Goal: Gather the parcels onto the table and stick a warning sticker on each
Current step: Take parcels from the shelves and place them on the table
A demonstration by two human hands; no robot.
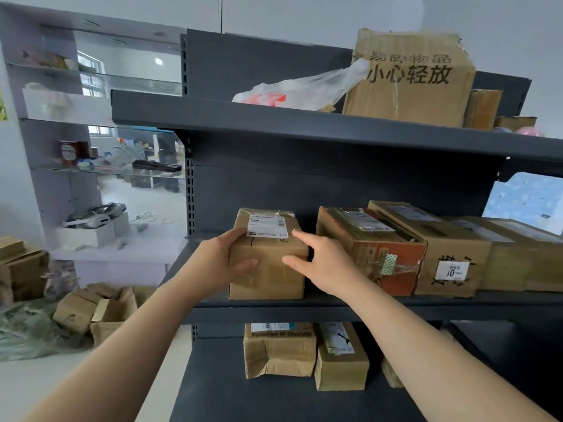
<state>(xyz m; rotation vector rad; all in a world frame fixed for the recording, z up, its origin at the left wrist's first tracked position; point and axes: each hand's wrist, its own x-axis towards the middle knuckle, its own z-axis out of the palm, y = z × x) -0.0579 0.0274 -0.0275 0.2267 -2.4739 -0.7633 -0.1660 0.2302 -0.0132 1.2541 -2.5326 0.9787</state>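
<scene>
Fingers [233,237] of left hand [217,260] grip one parcel [268,278] on shelf [335,312]; right hand [326,266] fingers straight, touching it

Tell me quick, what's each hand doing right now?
Left hand: holding the small parcel by its left edge.
Right hand: open, fingers straight, at the parcel's right side.

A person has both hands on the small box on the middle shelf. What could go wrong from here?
1. The right hand lies with straight fingers on the small parcel, and only the left hand seems to grip it. If it is pulled forward, it may slip over the shelf edge onto the lower parcels.
2. The gap to the orange box is narrow, so the fingers may drag that box along.
</scene>
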